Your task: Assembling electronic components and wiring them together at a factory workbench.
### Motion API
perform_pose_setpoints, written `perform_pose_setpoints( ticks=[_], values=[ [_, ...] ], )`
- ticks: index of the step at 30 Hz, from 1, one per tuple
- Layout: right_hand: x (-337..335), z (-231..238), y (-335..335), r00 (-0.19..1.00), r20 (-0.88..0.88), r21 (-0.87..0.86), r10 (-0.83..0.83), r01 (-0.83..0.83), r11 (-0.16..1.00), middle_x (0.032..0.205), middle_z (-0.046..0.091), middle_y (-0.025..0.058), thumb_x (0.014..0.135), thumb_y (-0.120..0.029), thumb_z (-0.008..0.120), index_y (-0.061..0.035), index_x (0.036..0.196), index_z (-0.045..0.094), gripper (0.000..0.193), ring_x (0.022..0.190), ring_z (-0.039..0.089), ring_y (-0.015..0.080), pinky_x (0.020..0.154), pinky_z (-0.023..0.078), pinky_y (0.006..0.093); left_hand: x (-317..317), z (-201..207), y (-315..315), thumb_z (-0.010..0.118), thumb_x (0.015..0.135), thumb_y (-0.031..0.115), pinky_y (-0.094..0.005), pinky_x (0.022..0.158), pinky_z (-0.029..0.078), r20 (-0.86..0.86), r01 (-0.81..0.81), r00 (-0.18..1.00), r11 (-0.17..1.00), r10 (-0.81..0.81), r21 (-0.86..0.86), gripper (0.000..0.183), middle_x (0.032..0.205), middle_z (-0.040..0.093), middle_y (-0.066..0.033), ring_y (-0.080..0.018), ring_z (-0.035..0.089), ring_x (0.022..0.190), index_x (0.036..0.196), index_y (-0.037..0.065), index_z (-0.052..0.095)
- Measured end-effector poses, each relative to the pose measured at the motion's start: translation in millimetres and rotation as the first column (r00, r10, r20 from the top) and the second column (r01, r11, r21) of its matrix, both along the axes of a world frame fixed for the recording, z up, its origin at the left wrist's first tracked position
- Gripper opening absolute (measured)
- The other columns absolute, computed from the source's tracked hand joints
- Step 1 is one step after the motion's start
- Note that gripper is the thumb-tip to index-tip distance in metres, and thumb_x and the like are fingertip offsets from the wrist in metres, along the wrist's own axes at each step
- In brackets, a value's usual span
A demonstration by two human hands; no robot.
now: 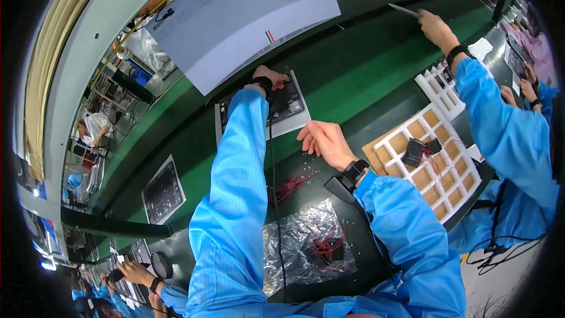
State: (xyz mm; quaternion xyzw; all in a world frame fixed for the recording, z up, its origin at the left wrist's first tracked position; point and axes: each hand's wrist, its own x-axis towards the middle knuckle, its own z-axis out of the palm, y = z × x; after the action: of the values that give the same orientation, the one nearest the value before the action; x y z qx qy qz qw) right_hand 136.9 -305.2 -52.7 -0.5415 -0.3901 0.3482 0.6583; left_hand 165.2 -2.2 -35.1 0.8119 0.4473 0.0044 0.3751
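A flat dark panel with a white border (298,119) lies on the green belt in front of me. My left hand (271,76) reaches over its far part, fingers curled down at the surface. Anything between those fingers is too small to make out. By the panel's near right corner, my right hand (328,143) hovers with fingers loosely stretched and nothing visible in them. Red thin wires (289,188) with small white ends lie on the dark bench below it. Nearer to me, a clear plastic bag (288,232) carries a black piece with red wires (334,250).
A white grid tray (412,123) on brown board bears black wired parts (415,152) at the right. A big grey-white casing (247,23) overhangs the belt. Another dark panel (163,191) lies left. A co-worker's arm (500,115) reaches over the belt at right; a black cable (272,182) runs toward me.
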Motion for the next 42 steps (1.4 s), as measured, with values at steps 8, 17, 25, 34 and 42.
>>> perform_pose_setpoints(
  ticks=[8, 17, 25, 34, 42],
  values=[
    [0.1, 4.9, -1.6, 1.000, -0.002, -0.018, -0.021, 0.021, 1.000, 0.064, 0.062, 0.0070, 0.102, -0.032, 0.041, 0.0031, 0.083, 0.065, 0.047, 0.056, 0.058, 0.0119, 0.051, 0.045, 0.0260, -11.2, 9.9, -9.9, 0.081, 0.077, 0.024, -0.0279, 0.050, 0.048, 0.027, -0.041, 0.999, 0.999, 0.041, -0.019, 0.025, 0.068, 0.069, -0.0055, -0.0135, 0.065, 0.059, 0.074, 0.001, 0.071],
    [-5.2, 8.2, 0.3, 1.000, 0.014, -0.016, 0.000, 0.000, 1.000, 0.065, 0.063, 0.0069, 0.103, -0.031, 0.038, 0.0035, 0.087, 0.065, 0.047, 0.055, 0.057, 0.0099, 0.048, 0.043, 0.0215, -25.7, 17.7, -0.7, 0.085, 0.070, 0.032, -0.0287, 0.050, 0.046, -0.084, 0.041, 0.996, 0.998, -0.037, 0.042, 0.033, 0.067, 0.068, -0.0049, -0.0127, 0.062, 0.058, 0.072, 0.002, 0.071],
    [-3.0, 8.5, -0.9, 1.000, 0.002, -0.020, -0.022, 0.022, 1.000, 0.063, 0.062, 0.0070, 0.103, -0.034, 0.039, 0.0030, 0.084, 0.065, 0.049, 0.055, 0.057, 0.0111, 0.050, 0.044, 0.0254, -29.6, 9.1, -1.8, 0.089, 0.063, 0.035, -0.0304, 0.050, 0.049, -0.064, -0.042, 0.997, 0.987, 0.053, 0.153, 0.040, 0.064, 0.067, -0.0063, -0.0144, 0.061, 0.053, 0.068, 0.001, 0.068],
    [-2.7, 6.0, -1.8, 0.999, -0.027, 0.007, -0.022, 0.022, 1.000, 0.063, 0.062, 0.0061, 0.103, -0.033, 0.040, 0.0026, 0.084, 0.065, 0.047, 0.054, 0.056, 0.0101, 0.047, 0.042, 0.0235, -46.4, 17.4, -10.5, 0.083, 0.073, 0.045, -0.0305, 0.043, 0.044, -0.145, -0.026, 0.988, 0.985, 0.051, 0.171, 0.045, 0.059, 0.064, -0.0079, -0.0145, 0.057, 0.046, 0.069, 0.002, 0.068],
    [-13.0, 8.3, 1.9, 0.998, -0.053, 0.012, 0.016, -0.015, 1.000, 0.066, 0.063, 0.0057, 0.104, -0.033, 0.037, 0.0016, 0.085, 0.064, 0.048, 0.052, 0.054, 0.0074, 0.046, 0.041, 0.0185, -115.9, 60.0, -27.7, 0.072, 0.086, 0.028, -0.0273, 0.048, 0.049, 0.147, 0.023, 0.989, 0.998, -0.030, 0.053, 0.031, 0.079, 0.069, -0.0080, -0.0124, 0.061, 0.057, 0.099, 0.000, 0.070]
  ],
)
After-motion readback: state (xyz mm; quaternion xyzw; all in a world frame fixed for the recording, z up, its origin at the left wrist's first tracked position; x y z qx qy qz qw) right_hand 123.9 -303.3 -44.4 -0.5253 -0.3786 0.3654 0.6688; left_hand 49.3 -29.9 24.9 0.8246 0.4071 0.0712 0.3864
